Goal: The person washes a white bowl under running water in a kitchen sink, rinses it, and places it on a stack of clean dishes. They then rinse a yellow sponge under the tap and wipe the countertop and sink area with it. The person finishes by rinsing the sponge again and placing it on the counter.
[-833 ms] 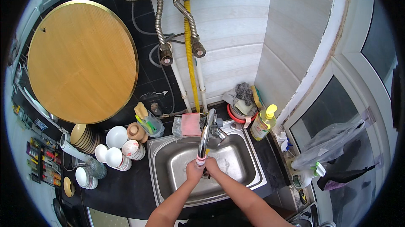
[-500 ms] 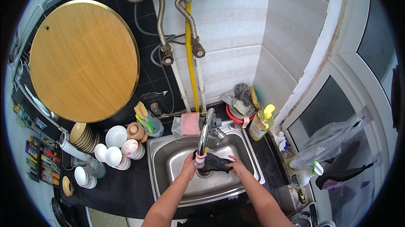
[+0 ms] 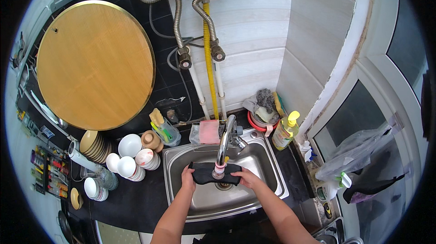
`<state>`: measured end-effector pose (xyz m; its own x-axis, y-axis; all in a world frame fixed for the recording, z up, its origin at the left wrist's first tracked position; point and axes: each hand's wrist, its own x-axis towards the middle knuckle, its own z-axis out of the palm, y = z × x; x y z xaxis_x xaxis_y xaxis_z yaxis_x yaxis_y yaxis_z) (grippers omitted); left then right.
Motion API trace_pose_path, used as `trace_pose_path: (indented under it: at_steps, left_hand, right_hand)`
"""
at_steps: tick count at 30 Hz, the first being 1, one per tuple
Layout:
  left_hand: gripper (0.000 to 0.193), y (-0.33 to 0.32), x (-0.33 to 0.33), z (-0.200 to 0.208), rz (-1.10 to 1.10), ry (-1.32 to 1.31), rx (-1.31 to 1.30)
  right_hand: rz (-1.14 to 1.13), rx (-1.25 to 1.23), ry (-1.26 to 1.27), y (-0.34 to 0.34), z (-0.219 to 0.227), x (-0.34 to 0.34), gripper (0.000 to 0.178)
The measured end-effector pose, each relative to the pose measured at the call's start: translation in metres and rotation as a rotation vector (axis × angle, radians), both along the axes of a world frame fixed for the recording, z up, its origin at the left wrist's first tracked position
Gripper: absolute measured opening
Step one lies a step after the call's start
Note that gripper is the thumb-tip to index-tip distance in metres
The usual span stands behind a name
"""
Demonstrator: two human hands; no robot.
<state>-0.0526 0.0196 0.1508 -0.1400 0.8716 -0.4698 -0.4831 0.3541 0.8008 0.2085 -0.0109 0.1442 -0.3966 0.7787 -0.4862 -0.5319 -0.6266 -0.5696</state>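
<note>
Over the steel sink (image 3: 200,205), a black cloth-like piece (image 3: 204,174) is stretched out sideways between both hands, beneath the faucet (image 3: 223,142). My left hand (image 3: 188,177) grips its left end, and my right hand (image 3: 247,178) is closed on its right end. The faucet's pinkish-white nozzle (image 3: 219,170) hangs in front of the middle of the piece and hides part of it. Part of the drain (image 3: 223,186) shows just below the lower edge. Whether water is running I cannot tell.
Left of the sink stand several stacked bowls (image 3: 127,167), a wooden jar (image 3: 151,140) and a clear cup with brushes (image 3: 167,134). A yellow soap bottle (image 3: 286,133) and a red basin with rags (image 3: 260,123) sit at the back right. A pink cloth (image 3: 209,132) hangs behind the faucet.
The black piece was bunched and is now spread flat and wide. My left hand has moved left, out from behind the nozzle; my right hand has shifted slightly left. The view has shifted a little.
</note>
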Motion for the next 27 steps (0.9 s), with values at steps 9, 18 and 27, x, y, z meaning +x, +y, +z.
trace_pose_path:
  at_steps: [9, 18, 27]
  left_hand:
    - [0.067, -0.028, 0.023, -0.025, -0.290, 0.293, -0.334]
    - [0.039, -0.028, 0.065, 0.015, -0.253, -0.365, -0.204]
    - [0.041, -0.033, 0.057, 0.026, -0.247, -0.433, -0.221]
  right_hand:
    - [0.030, 0.265, -0.255, 0.009, 0.029, -0.050, 0.036]
    - [0.176, 0.359, -0.227, -0.023, 0.024, -0.048, 0.035]
    - [-0.208, -0.360, -0.546, -0.018, -0.007, -0.034, 0.039]
